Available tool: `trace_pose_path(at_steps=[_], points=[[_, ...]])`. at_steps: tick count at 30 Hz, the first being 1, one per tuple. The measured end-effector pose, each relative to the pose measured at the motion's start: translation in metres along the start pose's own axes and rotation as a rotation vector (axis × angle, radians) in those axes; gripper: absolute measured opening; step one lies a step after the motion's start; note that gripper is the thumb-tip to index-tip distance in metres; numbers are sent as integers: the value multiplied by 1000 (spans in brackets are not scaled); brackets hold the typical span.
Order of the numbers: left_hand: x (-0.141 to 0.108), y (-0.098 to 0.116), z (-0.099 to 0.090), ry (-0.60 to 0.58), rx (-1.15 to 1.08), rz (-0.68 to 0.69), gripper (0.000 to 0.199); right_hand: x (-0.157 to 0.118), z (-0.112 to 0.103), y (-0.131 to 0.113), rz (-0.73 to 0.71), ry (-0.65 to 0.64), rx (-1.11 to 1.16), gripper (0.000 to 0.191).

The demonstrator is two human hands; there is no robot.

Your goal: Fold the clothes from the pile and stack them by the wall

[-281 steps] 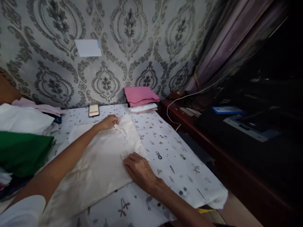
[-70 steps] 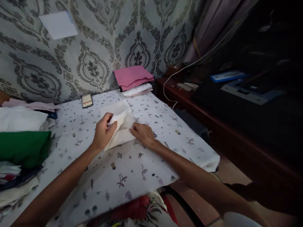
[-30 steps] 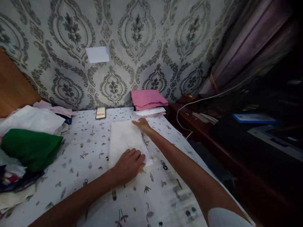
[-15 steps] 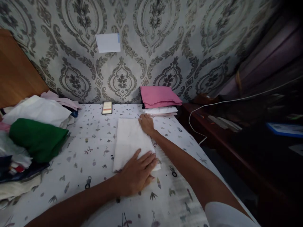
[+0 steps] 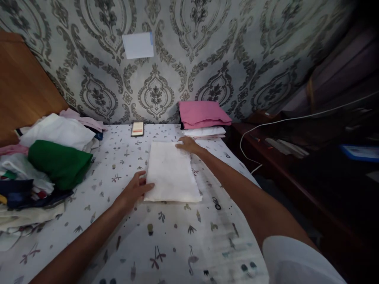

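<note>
A folded white cloth (image 5: 170, 169) lies flat on the patterned bedsheet in front of me, its right edge slightly ragged. At its near left edge is my left hand (image 5: 134, 193), the thumb on top of the cloth and the fingers curled against the side. Whether those fingertips reach underneath is hidden. My right hand (image 5: 189, 145) grips the far right corner, fingers bent over the edge.
A pink folded cloth (image 5: 204, 114) tops a small stack by the wall. Loose clothes, including a green cloth (image 5: 59, 163), are heaped at the left. A small framed card (image 5: 137, 129) lies near the wall. A white cable (image 5: 278, 120) crosses the dark red ledge (image 5: 284, 173) at right.
My left hand has moved from lying flat on the cloth's near right part to its left edge. My right hand has shifted slightly to grip the far right corner.
</note>
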State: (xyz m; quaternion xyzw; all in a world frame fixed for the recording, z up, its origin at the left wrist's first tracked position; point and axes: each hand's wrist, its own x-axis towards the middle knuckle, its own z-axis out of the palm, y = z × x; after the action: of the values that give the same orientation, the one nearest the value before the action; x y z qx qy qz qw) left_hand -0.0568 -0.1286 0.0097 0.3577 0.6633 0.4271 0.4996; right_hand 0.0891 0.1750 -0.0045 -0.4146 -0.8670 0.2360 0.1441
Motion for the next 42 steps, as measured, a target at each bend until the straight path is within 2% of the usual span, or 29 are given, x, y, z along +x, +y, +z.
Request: trace_pose_path(at_steps=[2,3,5,8,11,13,15,18,21,23,24,26,28,30,32,35,42], points=[[-2,4,8,-122,-123,-133,55,-3,-6,-4,56,30,54,14],[-4,8,9,-144,-161,-177,52,-6,-9,-6,84,55,87,13],[-6,18,3,-105,-220,-207,45,-19,-18,-9,136,113,166,13],[-5,38,-31,41,-272,-132,44,-54,-27,-16,199,175,309,16],[4,49,-74,176,-236,-2,40,-105,-20,-25,227,178,431,22],[12,44,-95,223,-151,32,37,-139,-8,-30,258,148,477,24],[18,33,-105,250,12,17,38,-165,1,-32,292,112,427,25],[18,17,-105,337,474,77,52,-184,1,-36,298,108,126,20],[12,18,-91,529,1004,312,65,-176,-8,-51,207,171,-123,22],[14,24,-72,577,1203,455,62,-160,-5,-71,31,167,-176,28],[18,26,-59,541,1251,501,60,-150,0,-82,-77,134,-182,32],[29,24,-34,394,1291,548,58,-130,19,-102,-255,27,-173,40],[42,13,-13,297,1318,552,57,-113,40,-112,-326,-69,-191,45],[50,-3,-4,294,1344,553,58,-104,55,-110,-318,-111,-230,50],[49,-18,-5,332,1363,562,62,-100,62,-100,-291,-111,-262,54],[38,-30,-18,354,1366,540,70,-99,61,-84,-272,-101,-278,60],[9,-56,-59,385,1282,357,86,-98,47,-75,-106,-137,-238,68]])
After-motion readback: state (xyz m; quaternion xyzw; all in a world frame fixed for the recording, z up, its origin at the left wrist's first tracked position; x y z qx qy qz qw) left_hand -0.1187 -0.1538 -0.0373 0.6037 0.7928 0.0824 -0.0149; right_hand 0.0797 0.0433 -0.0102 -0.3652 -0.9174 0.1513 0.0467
